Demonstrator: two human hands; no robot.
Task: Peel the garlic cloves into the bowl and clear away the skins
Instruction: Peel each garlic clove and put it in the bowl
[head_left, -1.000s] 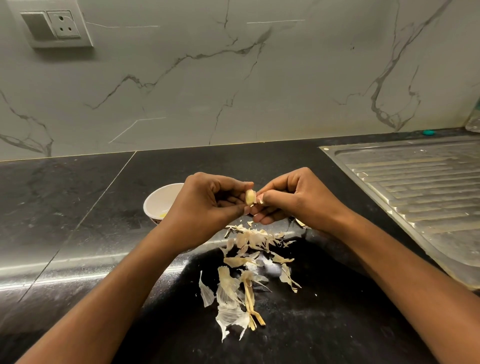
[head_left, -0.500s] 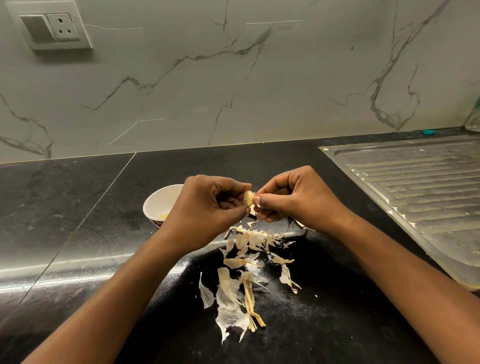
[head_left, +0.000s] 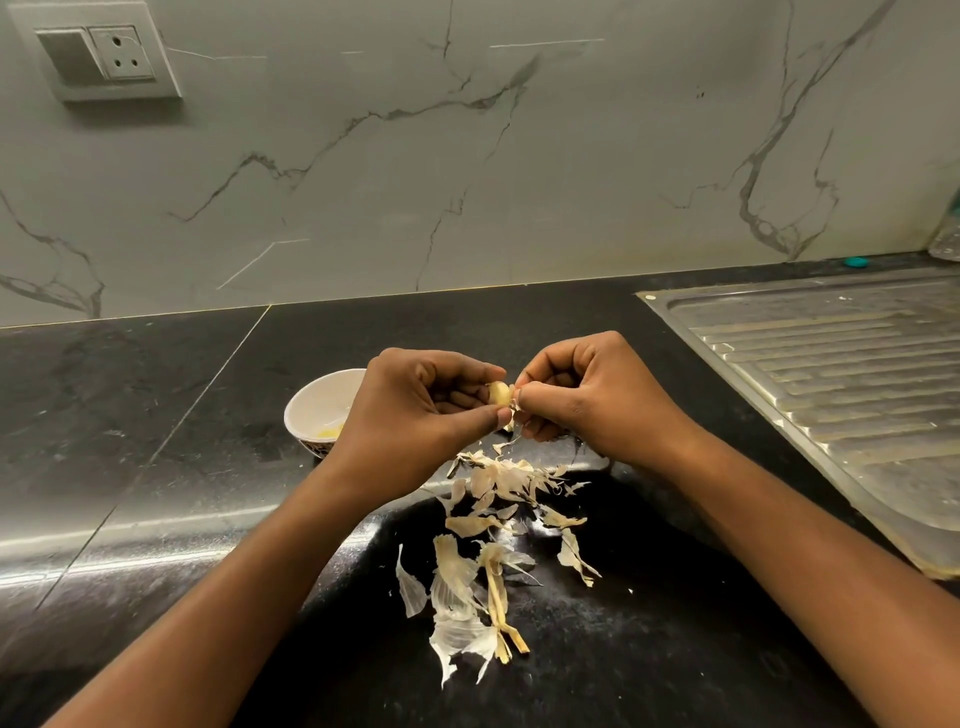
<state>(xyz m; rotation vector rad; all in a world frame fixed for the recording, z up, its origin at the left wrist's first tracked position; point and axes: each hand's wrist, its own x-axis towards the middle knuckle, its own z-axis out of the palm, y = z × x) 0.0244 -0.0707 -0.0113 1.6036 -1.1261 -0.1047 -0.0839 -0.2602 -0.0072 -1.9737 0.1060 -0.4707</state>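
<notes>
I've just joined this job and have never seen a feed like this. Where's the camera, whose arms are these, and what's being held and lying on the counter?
There is no machine here: a person works bare-handed, and the single picture comes from a camera worn on their head, looking forward and down. The left hand holds a garlic clove at its fingertips. The right hand pinches a strip of skin hanging off it. Below, loose skins lie scattered on the black counter. A white bowl sits partly behind the left hand, with something pale yellow inside. A steel drainboard is at the right.
</notes>
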